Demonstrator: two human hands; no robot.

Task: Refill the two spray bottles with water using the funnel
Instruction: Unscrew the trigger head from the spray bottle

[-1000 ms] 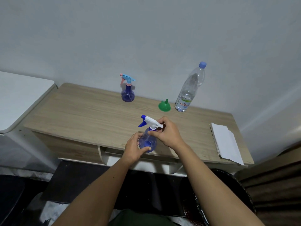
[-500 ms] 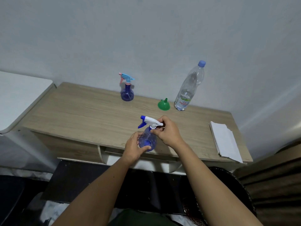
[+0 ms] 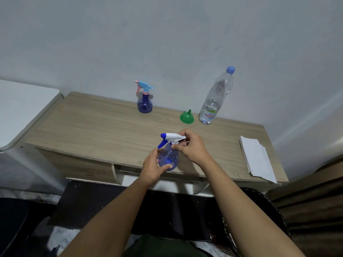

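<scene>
A clear blue spray bottle (image 3: 168, 158) with a white and blue trigger head stands near the front edge of the wooden desk (image 3: 96, 125). My left hand (image 3: 153, 168) grips its round body. My right hand (image 3: 191, 146) grips the trigger head and neck from the right. A second blue spray bottle (image 3: 144, 101), with a light blue and pink head, stands at the back by the wall. The green funnel (image 3: 187, 117) lies mouth down at the back right, beside a tall clear water bottle (image 3: 216, 97) with a blue cap.
A stack of white paper (image 3: 257, 158) lies at the desk's right end. A white table (image 3: 20, 104) adjoins the desk on the left. A wall rises close behind the desk. Dark floor and a dark mesh object sit below.
Both hands keep their hold on the near spray bottle. My right hand has shifted slightly around the trigger head. The view has drifted a little.
</scene>
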